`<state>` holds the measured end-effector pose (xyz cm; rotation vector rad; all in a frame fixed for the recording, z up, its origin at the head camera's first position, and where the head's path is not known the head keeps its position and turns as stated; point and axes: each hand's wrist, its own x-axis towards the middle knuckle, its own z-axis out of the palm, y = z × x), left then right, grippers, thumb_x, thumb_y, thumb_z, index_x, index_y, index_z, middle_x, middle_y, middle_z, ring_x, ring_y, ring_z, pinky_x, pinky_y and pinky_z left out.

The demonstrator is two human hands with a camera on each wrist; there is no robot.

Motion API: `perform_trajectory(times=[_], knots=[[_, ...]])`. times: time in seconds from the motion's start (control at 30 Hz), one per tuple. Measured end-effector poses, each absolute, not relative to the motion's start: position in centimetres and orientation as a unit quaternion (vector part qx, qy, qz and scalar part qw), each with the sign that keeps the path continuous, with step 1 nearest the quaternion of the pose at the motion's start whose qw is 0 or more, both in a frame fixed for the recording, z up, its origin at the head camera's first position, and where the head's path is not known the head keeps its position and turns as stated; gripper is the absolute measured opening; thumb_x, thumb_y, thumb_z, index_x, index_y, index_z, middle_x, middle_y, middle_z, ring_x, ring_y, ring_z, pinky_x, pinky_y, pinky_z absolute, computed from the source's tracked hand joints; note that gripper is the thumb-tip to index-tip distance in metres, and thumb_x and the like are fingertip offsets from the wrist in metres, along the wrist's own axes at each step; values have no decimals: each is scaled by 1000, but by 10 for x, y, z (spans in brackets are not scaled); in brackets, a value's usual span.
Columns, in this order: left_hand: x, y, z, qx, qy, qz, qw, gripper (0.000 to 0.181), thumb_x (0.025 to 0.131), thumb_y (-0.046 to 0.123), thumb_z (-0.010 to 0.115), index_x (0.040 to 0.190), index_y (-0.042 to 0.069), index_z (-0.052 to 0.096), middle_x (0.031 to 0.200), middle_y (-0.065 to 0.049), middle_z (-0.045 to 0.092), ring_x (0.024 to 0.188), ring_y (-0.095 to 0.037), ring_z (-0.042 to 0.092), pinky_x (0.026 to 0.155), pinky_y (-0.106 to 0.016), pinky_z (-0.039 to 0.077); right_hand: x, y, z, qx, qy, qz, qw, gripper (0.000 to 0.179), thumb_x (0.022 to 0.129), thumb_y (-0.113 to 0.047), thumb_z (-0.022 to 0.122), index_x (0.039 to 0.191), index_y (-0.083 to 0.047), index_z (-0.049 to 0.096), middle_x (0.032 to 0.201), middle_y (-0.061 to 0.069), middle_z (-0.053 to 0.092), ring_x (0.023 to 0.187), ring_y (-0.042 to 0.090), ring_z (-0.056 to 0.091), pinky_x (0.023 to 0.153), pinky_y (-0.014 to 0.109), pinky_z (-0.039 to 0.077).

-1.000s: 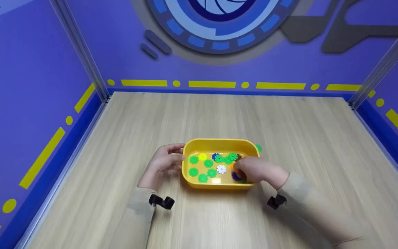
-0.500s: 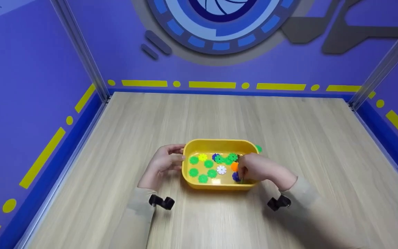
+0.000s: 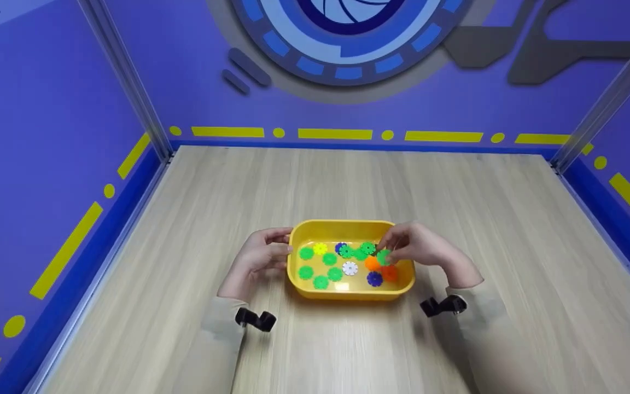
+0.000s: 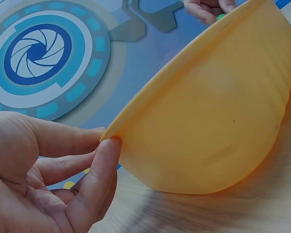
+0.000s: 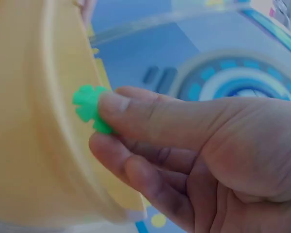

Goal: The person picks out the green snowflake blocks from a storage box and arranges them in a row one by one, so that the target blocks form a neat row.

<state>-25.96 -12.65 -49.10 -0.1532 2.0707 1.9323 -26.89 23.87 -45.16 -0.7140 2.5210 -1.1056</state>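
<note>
A yellow plastic bin (image 3: 348, 295) holds several notched snowflake discs. Thumb and fingers of my left hand (image 3: 263, 253) pinch its rim at the left end; the left wrist view shows the fingertips on the bin wall (image 4: 208, 121). Over the right end, my right hand (image 3: 421, 246) pinches a green snowflake disc (image 5: 89, 104) between thumb and fingers. Below that hand lie orange discs (image 3: 389, 273) and a dark blue disc (image 3: 374, 279). A white disc (image 3: 350, 268) lies mid-bin, with green discs (image 3: 321, 282) and a yellow disc (image 3: 320, 248) further left.
The bin stands on a wood-grain table (image 3: 342, 186). Blue-purple printed panels (image 3: 184, 71) rise along the back and both sides, with metal posts (image 3: 129, 71) at the corners. Each wrist carries a black mount (image 3: 256, 319).
My right hand has risen from the bin's floor towards the back right, bringing up the green snowflake disc. An orange disc beneath it has come into view. My left hand stays on the rim.
</note>
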Motion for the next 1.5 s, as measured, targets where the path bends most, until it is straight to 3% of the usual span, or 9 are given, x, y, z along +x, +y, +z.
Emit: perform_trajectory(times=[0.37, 0.7, 0.93, 1.23, 1.5], knots=[[-261, -126, -489, -51, 725, 669, 156, 53, 88, -3, 72, 140, 7, 63, 118, -11, 62, 79, -15, 65, 68, -30, 65, -283, 260, -455, -60, 869, -483, 91, 31, 90, -16, 79, 118, -6, 73, 110, 9, 74, 91, 17, 68, 82, 17, 58], [-262, -126, -492, -49, 723, 672, 153, 53, 89, -3, 71, 140, 5, 62, 121, -13, 62, 79, -13, 65, 63, -26, 64, -286, 272, -462, 0, 819, -572, 49, 45, 96, -17, 72, 137, -1, 63, 112, 5, 67, 93, 6, 67, 86, 14, 58], [-261, -126, -491, -54, 720, 676, 148, 51, 88, -4, 71, 138, 5, 64, 117, -11, 63, 81, -14, 66, 63, -27, 64, -286, 283, -472, 18, 785, -620, 16, 46, 98, -9, 68, 140, 5, 58, 107, 3, 67, 89, 8, 73, 89, 19, 61], [-262, -127, -490, -47, 730, 664, 152, 53, 88, -5, 71, 140, 4, 62, 118, -11, 63, 84, -14, 66, 67, -31, 65, -291, 297, -487, 67, 776, -627, 25, 48, 99, -8, 66, 144, 4, 55, 107, -3, 67, 88, 5, 71, 96, 23, 60], [-261, -127, -490, -56, 733, 661, 150, 52, 88, -3, 71, 139, 6, 64, 119, -11, 63, 83, -15, 66, 65, -27, 64, -295, 300, -502, 133, 788, -600, 38, 42, 99, -9, 64, 140, -2, 60, 118, 4, 67, 91, 9, 69, 89, 20, 60]])
